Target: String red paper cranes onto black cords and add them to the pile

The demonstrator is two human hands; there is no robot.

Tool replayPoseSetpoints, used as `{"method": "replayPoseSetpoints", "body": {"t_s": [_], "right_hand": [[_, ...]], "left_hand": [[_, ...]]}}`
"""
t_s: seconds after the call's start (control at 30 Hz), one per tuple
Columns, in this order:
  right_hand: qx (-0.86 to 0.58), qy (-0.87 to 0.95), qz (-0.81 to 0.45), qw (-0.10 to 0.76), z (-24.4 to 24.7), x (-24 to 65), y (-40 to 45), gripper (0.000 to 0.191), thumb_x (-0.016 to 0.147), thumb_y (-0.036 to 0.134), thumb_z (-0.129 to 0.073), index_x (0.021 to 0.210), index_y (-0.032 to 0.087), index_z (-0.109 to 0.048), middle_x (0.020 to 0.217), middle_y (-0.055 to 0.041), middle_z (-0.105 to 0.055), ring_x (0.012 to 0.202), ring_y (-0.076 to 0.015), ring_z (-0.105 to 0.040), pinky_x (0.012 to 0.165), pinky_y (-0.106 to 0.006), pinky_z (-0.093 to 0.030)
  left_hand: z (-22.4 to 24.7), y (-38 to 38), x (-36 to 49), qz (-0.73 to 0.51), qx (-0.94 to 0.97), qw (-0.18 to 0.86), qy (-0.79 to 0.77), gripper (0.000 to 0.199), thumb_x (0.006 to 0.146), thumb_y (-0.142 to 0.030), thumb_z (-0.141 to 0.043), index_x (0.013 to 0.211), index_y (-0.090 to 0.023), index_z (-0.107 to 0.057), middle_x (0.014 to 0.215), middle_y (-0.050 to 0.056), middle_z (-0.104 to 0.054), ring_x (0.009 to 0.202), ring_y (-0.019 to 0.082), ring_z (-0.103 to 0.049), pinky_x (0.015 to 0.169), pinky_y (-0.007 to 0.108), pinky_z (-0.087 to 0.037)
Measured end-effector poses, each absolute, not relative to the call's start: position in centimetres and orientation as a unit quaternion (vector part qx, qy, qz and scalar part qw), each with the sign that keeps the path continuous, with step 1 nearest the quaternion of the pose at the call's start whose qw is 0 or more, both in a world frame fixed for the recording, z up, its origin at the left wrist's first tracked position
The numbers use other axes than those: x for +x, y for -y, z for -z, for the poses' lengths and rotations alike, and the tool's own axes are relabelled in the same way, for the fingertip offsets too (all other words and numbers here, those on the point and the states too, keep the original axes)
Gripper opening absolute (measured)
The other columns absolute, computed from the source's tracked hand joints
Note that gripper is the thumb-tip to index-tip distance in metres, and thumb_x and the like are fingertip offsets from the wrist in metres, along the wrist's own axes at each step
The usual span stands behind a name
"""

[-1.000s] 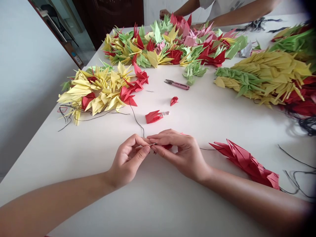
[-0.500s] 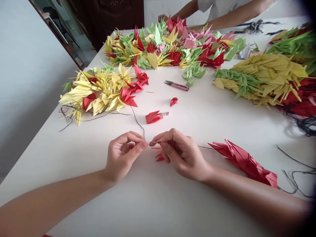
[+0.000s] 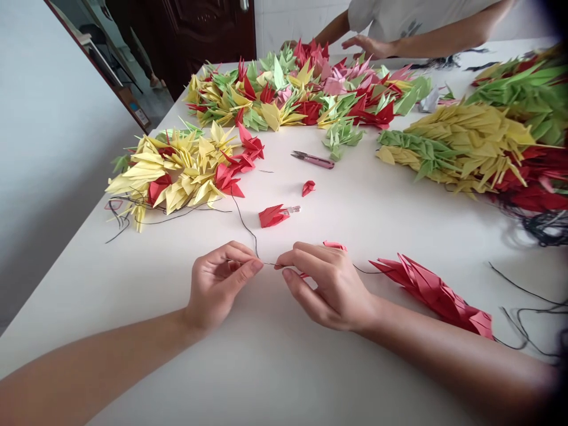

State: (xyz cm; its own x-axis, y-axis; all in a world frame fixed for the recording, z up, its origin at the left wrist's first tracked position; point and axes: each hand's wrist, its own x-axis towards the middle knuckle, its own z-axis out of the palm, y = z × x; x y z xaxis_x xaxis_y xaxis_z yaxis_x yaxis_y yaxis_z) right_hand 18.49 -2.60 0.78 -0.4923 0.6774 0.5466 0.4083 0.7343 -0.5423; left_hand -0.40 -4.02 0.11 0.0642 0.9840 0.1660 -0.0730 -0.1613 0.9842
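Note:
My left hand point(image 3: 222, 284) pinches a thin needle point(image 3: 270, 264) between thumb and forefinger, above the white table. A dark thread point(image 3: 244, 220) runs from these fingertips to red folded paper pieces point(image 3: 239, 160). My right hand point(image 3: 331, 284) is at the needle's other end, its thumb and forefinger slightly apart. Small red paper point(image 3: 335, 245) shows behind it, partly hidden. To its right lies a string of red folded papers point(image 3: 437, 296), with dark thread leading toward my right hand. Whether my right fingers grip the thread cannot be told.
Thread snips point(image 3: 313, 159), a red paper piece with a clear clip point(image 3: 274, 216) and a small red piece point(image 3: 308, 188) lie ahead. Colourful paper garlands point(image 3: 275, 100) span the back; yellow and green ones point(image 3: 470, 142) lie right. Another person's hand point(image 3: 370, 46) is beyond.
My right hand has loosened its pinch and its fingers have spread a little. Red paper formerly below it now shows behind it. The other person's hand has appeared over the garlands, and the view has shifted slightly.

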Motion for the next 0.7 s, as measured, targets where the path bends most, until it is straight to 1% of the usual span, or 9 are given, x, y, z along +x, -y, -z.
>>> {"method": "replayPoseSetpoints", "body": {"t_s": [0.1, 0.2, 0.23, 0.33, 0.37, 0.43, 0.5, 0.57, 0.7], "right_hand": [[-0.313, 0.857, -0.099, 0.396, -0.5, 18.3, 2.5, 0.016, 0.092, 0.018, -0.048, 0.077, 0.016, -0.056, 0.058, 0.0035, -0.049, 0.048, -0.0074, -0.035, 0.047, -0.022, -0.026], [-0.283, 0.863, -0.03, 0.417, -0.1, 18.4, 2.2, 0.019, 0.091, 0.014, -0.05, 0.073, 0.017, -0.054, 0.055, 0.0043, -0.044, 0.048, -0.0082, -0.03, 0.047, -0.024, -0.023], [-0.27, 0.863, -0.013, 0.426, 0.1, 18.6, 2.0, 0.018, 0.091, 0.013, -0.05, 0.073, 0.017, -0.053, 0.055, 0.0041, -0.044, 0.048, -0.0086, -0.031, 0.047, -0.024, -0.023], [-0.267, 0.847, 0.025, 0.459, 0.4, 19.3, 1.2, 0.017, 0.089, 0.01, -0.05, 0.074, 0.018, -0.051, 0.055, 0.0036, -0.043, 0.049, -0.0095, -0.034, 0.048, -0.025, -0.025], [-0.278, 0.838, 0.039, 0.469, 0.5, 19.6, 0.8, 0.018, 0.089, 0.009, -0.05, 0.073, 0.019, -0.05, 0.055, 0.0037, -0.042, 0.049, -0.0097, -0.034, 0.047, -0.025, -0.025], [-0.301, 0.82, 0.073, 0.482, 0.5, 20.1, 0.1, 0.021, 0.088, 0.009, -0.05, 0.07, 0.02, -0.047, 0.052, 0.0043, -0.04, 0.047, -0.0098, -0.031, 0.046, -0.025, -0.024], [-0.32, 0.806, 0.101, 0.487, 0.5, 20.4, -0.6, 0.023, 0.087, 0.009, -0.051, 0.068, 0.02, -0.045, 0.051, 0.0046, -0.038, 0.046, -0.0099, -0.029, 0.045, -0.025, -0.025], [-0.346, 0.79, 0.101, 0.496, 0.6, 20.6, -1.1, 0.023, 0.088, 0.01, -0.049, 0.067, 0.021, -0.046, 0.05, 0.0042, -0.039, 0.046, -0.01, -0.031, 0.046, -0.024, -0.026], [-0.376, 0.752, 0.078, 0.536, 1.0, 20.8, -1.4, 0.021, 0.089, 0.011, -0.046, 0.07, 0.02, -0.049, 0.052, 0.003, -0.044, 0.046, -0.0102, -0.036, 0.046, -0.024, -0.029]], "left_hand": [[-0.1, 4.0, -0.4, -0.532, 0.54, 0.502, -0.416, 0.012, 0.08, -0.021, -0.072, 0.068, -0.02, -0.067, 0.067, -0.001, -0.061, 0.061, 0.009, -0.053, 0.052, 0.022, -0.04], [0.1, 3.7, -0.6, -0.51, 0.543, 0.522, -0.414, 0.011, 0.079, -0.025, -0.073, 0.072, -0.019, -0.067, 0.07, 0.0, -0.06, 0.063, 0.01, -0.052, 0.054, 0.022, -0.041], [0.2, 3.5, -0.7, -0.506, 0.544, 0.526, -0.413, 0.011, 0.077, -0.027, -0.075, 0.078, -0.02, -0.067, 0.075, 0.002, -0.062, 0.065, 0.01, -0.052, 0.054, 0.022, -0.041], [0.0, 2.7, -1.3, -0.536, 0.547, 0.499, -0.404, 0.034, 0.077, -0.042, -0.072, 0.103, -0.021, -0.065, 0.1, 0.007, -0.063, 0.073, 0.013, -0.051, 0.059, 0.024, -0.044], [-0.2, 2.4, -1.5, -0.549, 0.555, 0.475, -0.405, 0.037, 0.081, -0.045, -0.067, 0.109, -0.021, -0.063, 0.106, 0.008, -0.062, 0.076, 0.014, -0.051, 0.062, 0.025, -0.044], [-0.9, 1.8, -1.9, -0.536, 0.599, 0.411, -0.431, 0.034, 0.086, -0.042, -0.059, 0.114, -0.022, -0.061, 0.113, 0.009, -0.06, 0.08, 0.015, -0.052, 0.069, 0.028, -0.045], [-1.6, 1.2, -2.0, -0.463, 0.678, 0.33, -0.466, 0.033, 0.084, -0.034, -0.062, 0.115, -0.023, -0.06, 0.118, 0.009, -0.06, 0.082, 0.016, -0.053, 0.075, 0.03, -0.045], [-2.2, 0.5, -1.8, -0.381, 0.745, 0.248, -0.488, 0.041, 0.079, -0.03, -0.068, 0.119, -0.024, -0.059, 0.122, 0.008, -0.059, 0.089, 0.019, -0.055, 0.082, 0.034, -0.046], [-1.9, -1.5, -0.9, -0.303, 0.799, 0.144, -0.498, 0.064, 0.074, -0.048, -0.072, 0.13, -0.024, -0.053, 0.126, 0.011, -0.058, 0.115, 0.031, -0.052, 0.1, 0.044, -0.04]]}}
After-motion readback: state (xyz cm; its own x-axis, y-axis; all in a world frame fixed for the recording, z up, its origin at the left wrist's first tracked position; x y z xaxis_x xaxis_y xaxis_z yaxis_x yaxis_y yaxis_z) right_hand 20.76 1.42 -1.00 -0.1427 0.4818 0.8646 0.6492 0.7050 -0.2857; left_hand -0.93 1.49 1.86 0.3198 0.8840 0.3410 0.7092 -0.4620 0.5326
